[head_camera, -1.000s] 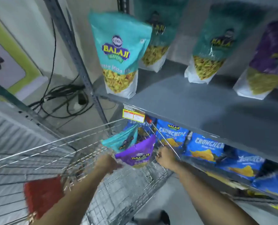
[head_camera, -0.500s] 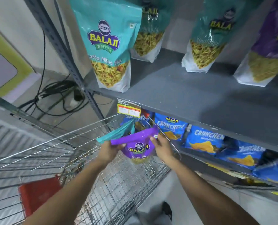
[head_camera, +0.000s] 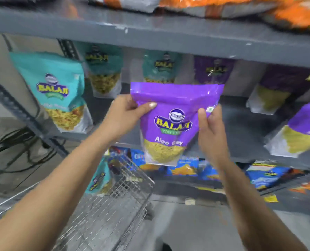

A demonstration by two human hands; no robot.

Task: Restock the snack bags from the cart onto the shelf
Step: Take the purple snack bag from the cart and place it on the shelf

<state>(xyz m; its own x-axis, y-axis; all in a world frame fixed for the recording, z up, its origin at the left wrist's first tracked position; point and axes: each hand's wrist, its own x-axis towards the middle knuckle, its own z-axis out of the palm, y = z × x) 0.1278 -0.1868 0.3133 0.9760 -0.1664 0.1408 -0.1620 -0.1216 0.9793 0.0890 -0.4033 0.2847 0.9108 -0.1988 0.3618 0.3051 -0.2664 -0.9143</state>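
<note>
I hold a purple Balaji "Aloo Sev" snack bag (head_camera: 172, 122) upright in front of the grey middle shelf (head_camera: 244, 127). My left hand (head_camera: 127, 113) grips its upper left edge and my right hand (head_camera: 211, 127) grips its right side. Below it stands the wire cart (head_camera: 114, 205), with a teal snack bag (head_camera: 100, 178) leaning in its far corner. The held bag hangs in the air, apart from the shelf board.
Teal bags (head_camera: 58, 91) stand at the shelf's left, purple bags (head_camera: 302, 127) at its right. Blue chip packets (head_camera: 186, 167) fill the shelf below, orange packets (head_camera: 295, 13) the one above. Black cables (head_camera: 11, 147) lie on the floor beside the left upright (head_camera: 22, 116).
Both hands have lifted the purple bag out of the cart up to the middle shelf's height. The view has tilted upward, and the teal bag stays in the cart.
</note>
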